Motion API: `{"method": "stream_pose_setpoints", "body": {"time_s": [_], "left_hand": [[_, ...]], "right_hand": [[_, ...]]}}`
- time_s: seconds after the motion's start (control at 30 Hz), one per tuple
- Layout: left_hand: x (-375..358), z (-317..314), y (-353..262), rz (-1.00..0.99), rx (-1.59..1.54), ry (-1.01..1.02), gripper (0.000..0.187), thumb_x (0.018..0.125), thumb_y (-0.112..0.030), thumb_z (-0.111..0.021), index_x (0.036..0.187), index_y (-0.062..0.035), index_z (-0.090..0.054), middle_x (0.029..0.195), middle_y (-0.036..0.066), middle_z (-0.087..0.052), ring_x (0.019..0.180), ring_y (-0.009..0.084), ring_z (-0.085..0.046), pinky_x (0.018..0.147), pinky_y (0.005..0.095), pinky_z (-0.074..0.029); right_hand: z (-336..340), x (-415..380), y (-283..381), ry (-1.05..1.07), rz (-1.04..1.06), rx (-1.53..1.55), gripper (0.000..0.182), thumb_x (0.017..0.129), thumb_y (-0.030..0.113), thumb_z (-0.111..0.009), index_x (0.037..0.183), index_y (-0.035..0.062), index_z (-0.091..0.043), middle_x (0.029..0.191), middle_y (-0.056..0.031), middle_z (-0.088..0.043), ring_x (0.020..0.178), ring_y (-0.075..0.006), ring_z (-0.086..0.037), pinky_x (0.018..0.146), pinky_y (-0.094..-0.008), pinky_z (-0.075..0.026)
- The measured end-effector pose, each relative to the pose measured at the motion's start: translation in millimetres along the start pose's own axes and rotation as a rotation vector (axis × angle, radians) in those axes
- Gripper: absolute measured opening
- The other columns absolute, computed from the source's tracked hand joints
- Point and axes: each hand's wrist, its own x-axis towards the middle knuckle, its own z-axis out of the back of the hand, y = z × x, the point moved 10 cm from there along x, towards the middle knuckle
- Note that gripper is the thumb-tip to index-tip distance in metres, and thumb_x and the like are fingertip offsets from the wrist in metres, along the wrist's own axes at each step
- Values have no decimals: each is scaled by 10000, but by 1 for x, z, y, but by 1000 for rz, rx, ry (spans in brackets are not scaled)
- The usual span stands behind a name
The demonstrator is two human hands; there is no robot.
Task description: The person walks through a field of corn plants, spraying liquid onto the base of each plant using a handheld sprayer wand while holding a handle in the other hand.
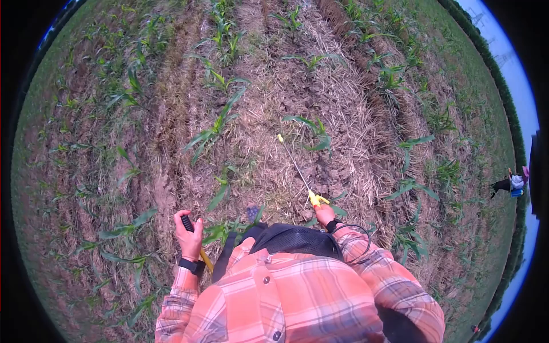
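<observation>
R hand (324, 214) closed on wand (296, 166), nozzle near maize (311, 130); L hand (189, 235) wrapped on pump lever (188, 223). Keep tip low, steady, along row.

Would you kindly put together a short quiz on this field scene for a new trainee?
1. True or false: the right hand holds a yellow-handled spray wand that points out over the straw-covered ground.
2. What does the left hand grip?
A. a black lever handle
B. a green bucket
C. a coiled rope
3. Fill in the missing word: the young plants stand in ____ running away from the person.

Key
1. True.
2. A. The fingers are closed round the black grip, just above a dark wristband.
3. Rows.
</observation>
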Motion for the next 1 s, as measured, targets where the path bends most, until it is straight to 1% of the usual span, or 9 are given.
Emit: {"method": "stream_pose_setpoints", "body": {"time_s": [0.03,0.2,0.23,0.43,0.57,0.63,0.7,0.8,1.0], "left_hand": [[8,4,-1,-5,4,-18,289,672,-73,-576,905,-89,-407,547,-19,-387,482,76,-382,452,229,-332],[35,11,-7,-20,97,-108,221,684,-62,-542,869,-84,-422,533,-8,-397,468,84,-383,447,238,-335],[41,9,-7,-21,93,-106,221,684,-62,-542,869,-84,-422,533,-8,-397,468,84,-383,447,238,-335],[66,6,17,52,9,-109,199,698,-45,-512,870,-81,-419,547,-9,-371,470,88,-364,438,245,-318],[90,6,-17,-49,97,-162,183,712,-30,-492,873,-67,-414,565,-2,-367,477,93,-351,445,247,-316],[105,-3,-21,-45,99,-163,180,715,-24,-486,875,-65,-414,573,0,-369,482,93,-349,446,247,-313],[123,-12,-26,-33,91,-163,176,719,-14,-476,877,-61,-414,590,5,-372,491,91,-347,447,247,-307],[152,-40,-47,41,138,-106,176,714,-23,-482,874,-60,-418,631,22,-379,507,105,-350,466,249,-310],[212,-91,-75,-85,250,-72,185,691,-22,-496,862,-53,-435,694,50,-419,568,152,-373,536,270,-334]], "right_hand": [[-3,-2,23,55,1,-1,409,750,369,-404,758,-6,-565,754,-178,-570,725,-332,-542,667,-396,-413],[-14,-8,108,232,151,-49,397,748,347,-422,859,-15,-540,871,-216,-540,846,-339,-510,748,-383,-385],[-15,-1,121,130,314,-121,312,769,321,-444,737,30,-553,611,-67,-567,557,-174,-547,539,-296,-422],[-14,5,162,263,318,-69,313,768,326,-449,751,28,-544,606,-63,-563,556,-171,-546,534,-293,-421],[-9,44,169,254,308,-48,307,764,324,-457,745,29,-543,587,-58,-557,520,-160,-534,480,-290,-408],[-8,79,147,245,129,38,298,759,321,-459,736,37,-548,579,-56,-555,507,-158,-531,472,-296,-406],[11,104,152,154,188,4,295,753,323,-461,732,43,-551,580,-55,-554,488,-157,-524,456,-302,-402],[36,150,121,23,46,12,315,758,328,-448,696,36,-548,551,-60,-542,455,-172,-521,421,-306,-399],[107,193,86,-14,-174,426,314,786,295,-423,647,21,-491,504,-61,-502,341,-160,-448,319,-288,-366]]}}
